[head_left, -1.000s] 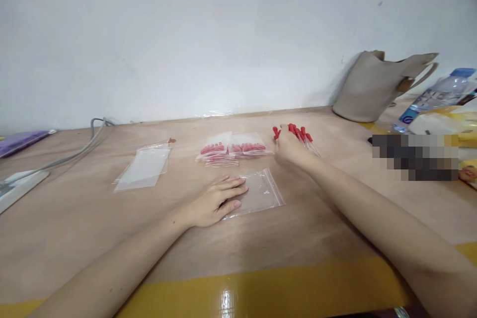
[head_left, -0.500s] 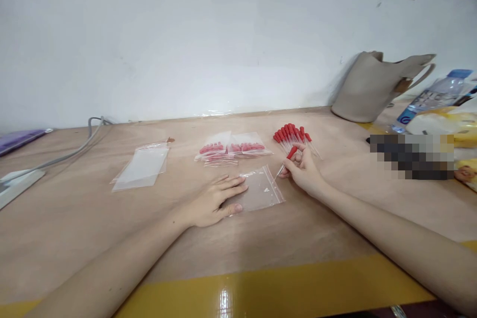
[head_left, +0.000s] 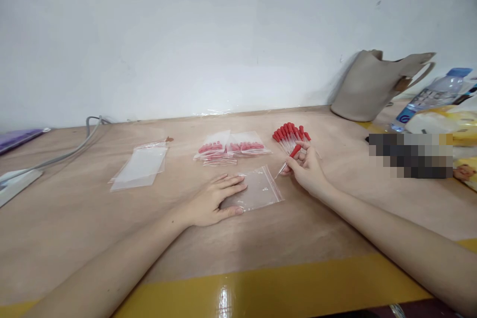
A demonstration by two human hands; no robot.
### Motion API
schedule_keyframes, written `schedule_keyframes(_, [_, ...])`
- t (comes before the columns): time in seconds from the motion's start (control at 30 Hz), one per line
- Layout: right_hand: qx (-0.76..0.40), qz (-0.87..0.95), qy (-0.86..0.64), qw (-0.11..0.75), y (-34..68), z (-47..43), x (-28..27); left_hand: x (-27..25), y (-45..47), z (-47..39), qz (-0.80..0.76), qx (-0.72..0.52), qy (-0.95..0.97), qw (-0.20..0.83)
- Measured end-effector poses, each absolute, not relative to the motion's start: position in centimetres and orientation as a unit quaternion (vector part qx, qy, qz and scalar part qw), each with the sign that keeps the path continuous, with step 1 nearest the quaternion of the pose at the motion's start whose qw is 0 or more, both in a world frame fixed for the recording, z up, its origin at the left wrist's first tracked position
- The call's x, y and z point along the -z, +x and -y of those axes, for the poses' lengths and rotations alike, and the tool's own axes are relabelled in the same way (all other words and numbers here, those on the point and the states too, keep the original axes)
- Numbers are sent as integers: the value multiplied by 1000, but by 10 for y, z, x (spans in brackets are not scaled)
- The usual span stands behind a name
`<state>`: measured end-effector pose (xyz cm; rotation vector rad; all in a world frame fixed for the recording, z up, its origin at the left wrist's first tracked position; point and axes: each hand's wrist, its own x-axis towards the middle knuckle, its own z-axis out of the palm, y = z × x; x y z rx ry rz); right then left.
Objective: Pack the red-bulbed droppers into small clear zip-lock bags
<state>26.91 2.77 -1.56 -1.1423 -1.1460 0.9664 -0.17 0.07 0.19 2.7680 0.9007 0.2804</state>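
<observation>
My left hand (head_left: 216, 201) lies flat, fingers spread, over the left part of a clear zip-lock bag (head_left: 257, 191) on the table. Between the fingers of my right hand (head_left: 307, 169) is a dropper (head_left: 295, 151) with a red rubber bulb and a thin clear tube. Its tip points down and left, close to the bag's zip edge; whether it touches the bag I cannot tell. Just behind that hand lies a fanned pile of red-bulbed droppers (head_left: 288, 131). Filled zip-lock bags (head_left: 248, 146) with red bulbs showing through lie overlapped behind the clear bag.
A stack of flat bags (head_left: 140, 166) lies to the left. Further left are a grey cable (head_left: 70, 151), a white power strip (head_left: 17, 184) and a purple item (head_left: 18, 140). A beige bag (head_left: 367, 87) leans on the wall at right, beside a water bottle (head_left: 428, 97).
My right hand has shifted slightly right, and the dropper leans a little lower. My left hand stays flat on the bag.
</observation>
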Motion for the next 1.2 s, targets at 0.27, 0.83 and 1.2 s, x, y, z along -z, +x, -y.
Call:
schedule_keyframes(0.27, [-577,433,-450,526,274,-17,12,-1,0,-3,-310,-114,936,118])
schedule_keyframes(0.83, [-669,622,-268,307,287,-29,10,-2,1,-1,-312,-115,935,122])
schedule_keyframes(1.2, [-556,690,-394,242,286,-33,11,1,4,-3,-297,-204,917,174])
